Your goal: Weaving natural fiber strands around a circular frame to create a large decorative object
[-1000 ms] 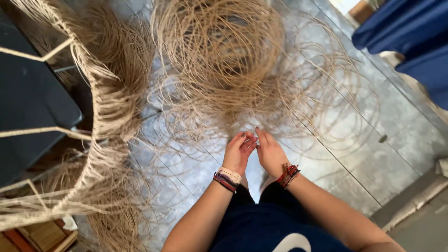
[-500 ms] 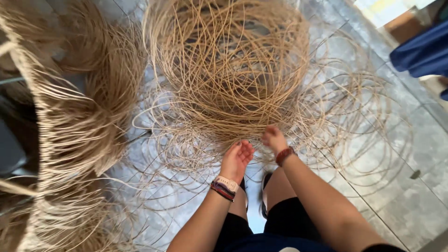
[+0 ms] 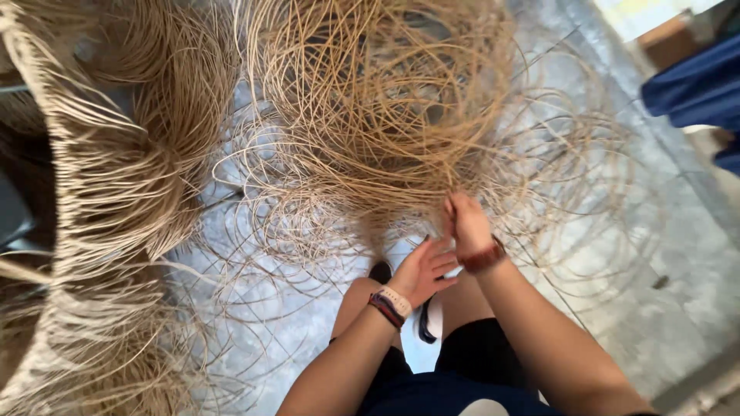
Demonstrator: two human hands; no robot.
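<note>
At the far left a thick hank (image 3: pixel 108 200) of pale cane strands hangs down and fans out over the grey floor (image 3: pixel 663 308). Right of it lies a big loose coil (image 3: pixel 378 115) of thin cane, its loops spilling outward in wide rings over the floor. The left hand (image 3: pixel 424 270) sits just below the coil's near edge, palm turned up, fingers (image 3: pixel 443 262) spread loosely and gripping nothing that can be made out; striped bands circle its wrist. Just beside it, a little higher, the right hand (image 3: pixel 466 223) reaches into the coil's lower edge with fingers curled tight around a few strands, a dark red band on its wrist. At the far right a dark blue cloth (image 3: pixel 694 88) shows at the frame edge.
</note>
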